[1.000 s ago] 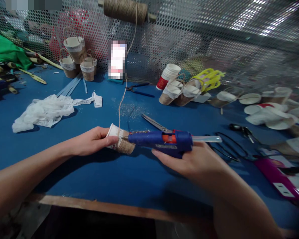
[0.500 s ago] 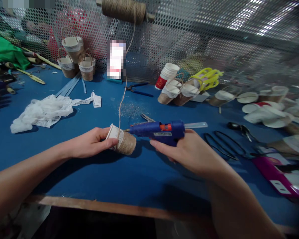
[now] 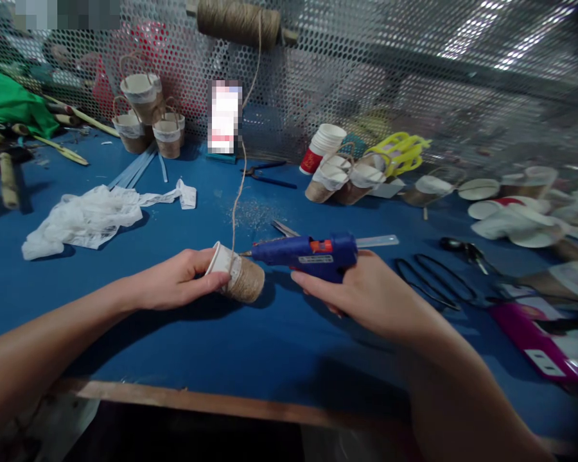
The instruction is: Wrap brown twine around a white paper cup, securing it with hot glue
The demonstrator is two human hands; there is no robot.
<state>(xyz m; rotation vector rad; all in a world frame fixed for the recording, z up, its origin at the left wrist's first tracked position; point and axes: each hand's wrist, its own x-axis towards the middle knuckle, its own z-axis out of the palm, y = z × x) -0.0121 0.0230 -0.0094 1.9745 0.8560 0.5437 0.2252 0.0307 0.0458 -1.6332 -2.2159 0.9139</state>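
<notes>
My left hand [image 3: 187, 276] grips a small paper cup [image 3: 246, 282] by its white rim, tilted on its side. Brown twine wraps the cup's lower part, and a white lace band lies below the rim. From the cup a strand of twine [image 3: 236, 208] runs up to a spool [image 3: 238, 22] on the mesh. My right hand [image 3: 361, 289] is closed around the handle of a blue hot glue gun [image 3: 301, 251], with a clear glue stick [image 3: 378, 241] out of its back. The gun's nozzle is at the cup's upper side; whether it touches, I cannot tell.
Scissors [image 3: 284, 228] lie just behind the glue gun. White lace fabric [image 3: 84, 218] is heaped at left, with twine-covered cups [image 3: 142, 96] stacked behind it. More cups [image 3: 325, 179], pliers [image 3: 272, 178], a black cable [image 3: 428, 282] and a purple power strip [image 3: 530, 340] lie around.
The glue gun's nozzle has drawn back slightly from the cup and then come close again. At far left, a hand seen half a second ago is gone, and a stick lies nearer.
</notes>
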